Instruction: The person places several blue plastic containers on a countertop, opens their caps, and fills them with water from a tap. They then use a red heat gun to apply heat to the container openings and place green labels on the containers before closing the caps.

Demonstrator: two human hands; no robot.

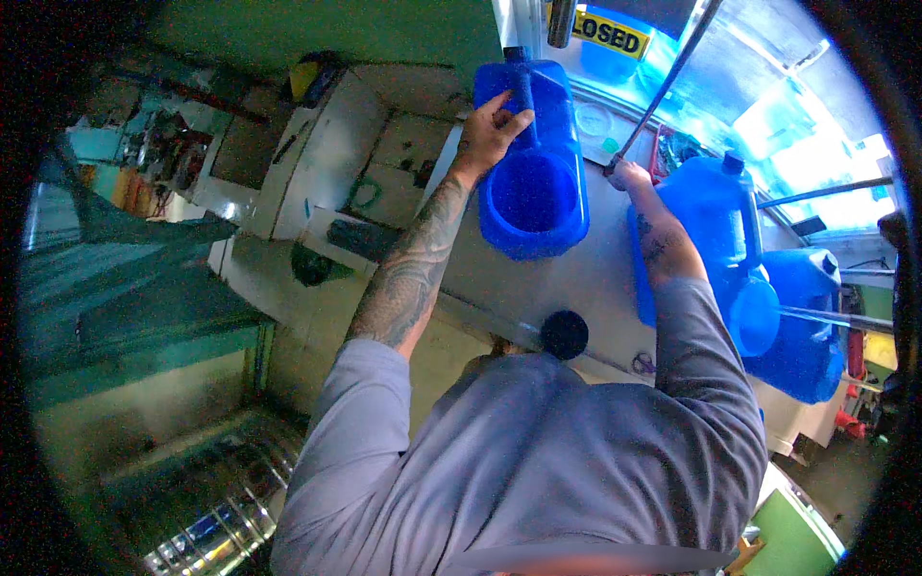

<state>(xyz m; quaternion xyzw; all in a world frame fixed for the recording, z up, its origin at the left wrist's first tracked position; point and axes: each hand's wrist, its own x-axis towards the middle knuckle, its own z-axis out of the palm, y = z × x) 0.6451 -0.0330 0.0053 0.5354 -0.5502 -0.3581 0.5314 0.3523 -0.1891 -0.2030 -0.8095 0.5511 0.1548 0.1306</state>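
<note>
A blue plastic water jug (562,101) with a small dark cap and a large round opening stands before me on the pale counter. My left hand (497,137) is at its handle, thumb and forefinger spread apart over it; whether the fingers grip it is hard to tell. My right hand (630,175) is closed around the lower end of a long thin dark rod (670,75), which slants up to the right. A second blue jug (691,209) stands beside my right forearm. Near the counter's front edge lies a round black lid (565,335).
Farther right stands another blue jug (799,309). A window with a yellow sign (610,32) is at the upper right. Scissors (643,362) lie near the counter's front edge. An open box-like compartment (403,158) is left of the jug; a draped table (144,302) is at far left.
</note>
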